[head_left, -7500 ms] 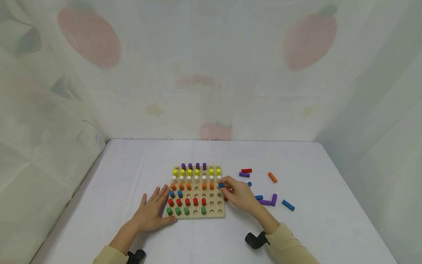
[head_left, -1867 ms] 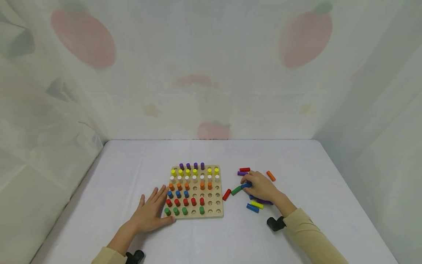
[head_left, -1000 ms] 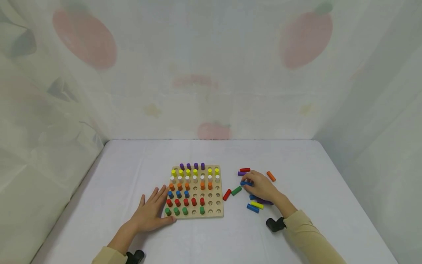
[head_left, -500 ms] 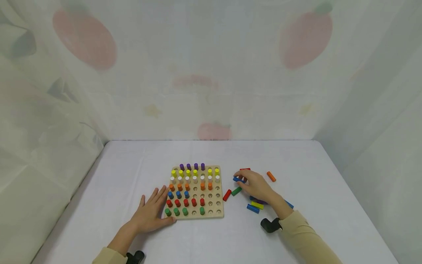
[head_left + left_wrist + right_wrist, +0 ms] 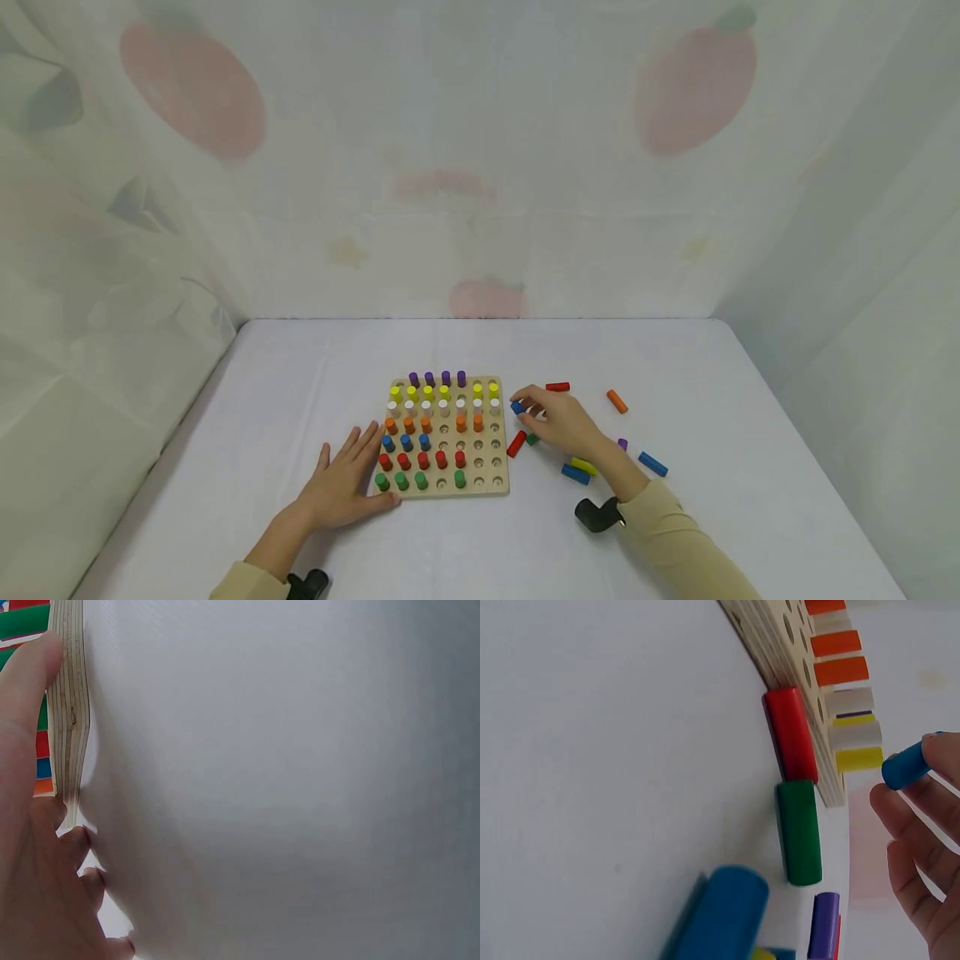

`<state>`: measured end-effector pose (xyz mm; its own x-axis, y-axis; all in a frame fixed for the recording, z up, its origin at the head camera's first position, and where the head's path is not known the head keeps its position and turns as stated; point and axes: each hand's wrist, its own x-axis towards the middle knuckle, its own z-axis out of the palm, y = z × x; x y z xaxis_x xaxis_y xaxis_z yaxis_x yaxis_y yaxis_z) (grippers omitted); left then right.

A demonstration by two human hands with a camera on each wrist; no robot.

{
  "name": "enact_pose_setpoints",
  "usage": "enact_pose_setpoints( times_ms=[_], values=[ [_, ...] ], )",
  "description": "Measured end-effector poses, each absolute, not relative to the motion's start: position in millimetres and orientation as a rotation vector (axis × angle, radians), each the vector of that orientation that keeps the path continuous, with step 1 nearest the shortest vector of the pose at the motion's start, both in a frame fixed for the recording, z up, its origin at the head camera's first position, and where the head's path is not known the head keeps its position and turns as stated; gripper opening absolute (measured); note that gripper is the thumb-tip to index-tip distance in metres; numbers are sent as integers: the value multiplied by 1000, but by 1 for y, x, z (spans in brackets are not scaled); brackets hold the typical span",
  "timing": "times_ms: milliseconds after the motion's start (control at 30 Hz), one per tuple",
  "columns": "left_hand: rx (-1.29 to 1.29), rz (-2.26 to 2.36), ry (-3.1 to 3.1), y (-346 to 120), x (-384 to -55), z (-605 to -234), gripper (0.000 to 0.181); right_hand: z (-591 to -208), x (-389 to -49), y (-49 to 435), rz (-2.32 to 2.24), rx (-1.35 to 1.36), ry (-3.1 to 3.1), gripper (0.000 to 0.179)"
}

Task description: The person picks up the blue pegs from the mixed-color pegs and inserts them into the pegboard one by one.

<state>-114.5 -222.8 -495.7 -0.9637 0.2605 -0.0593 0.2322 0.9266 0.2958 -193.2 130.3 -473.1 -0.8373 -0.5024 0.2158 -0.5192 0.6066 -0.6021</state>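
A wooden pegboard (image 5: 487,492) lies on the table with coloured pegs standing in rows. From the far side the rows run purple, yellow, white, orange, blue, red and green, with some bare holes, mostly toward the right. My left hand (image 5: 337,490) rests flat at the board's left edge, fingers straight and spread, thumb at the near corner. Just right of the board, my right hand (image 5: 564,423) pinches a blue peg (image 5: 517,407) above the table. The right wrist view shows that blue peg (image 5: 906,766) between thumb and fingers, its end sticking out.
Loose pegs lie right of the board: a red peg (image 5: 516,443) close to its edge, a green peg (image 5: 532,439), a yellow peg (image 5: 584,466) beside a blue peg (image 5: 576,474), another blue peg (image 5: 653,464) and an orange peg (image 5: 617,402). A white curtain hangs behind.
A third blue peg has joined the blue row since the oldest frame. My right hand has picked another blue peg from the loose ones and carried it left toward the board. My left hand stays put.
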Motion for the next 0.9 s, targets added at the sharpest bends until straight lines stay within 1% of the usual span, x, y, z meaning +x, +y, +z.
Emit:
enact_pose_setpoints(
  times_ms=[167,600,900],
  values=[
    [377,437,2984,-223,-114,-496,104,-472,-190,117,1105,889,-2792,25],
    [379,436,2985,-222,-114,-493,103,-469,-181,89,1195,997,-2728,21],
    [378,442,2983,-221,-114,-493,103,-464,-177,68,1201,1047,-2719,26]
  ],
)
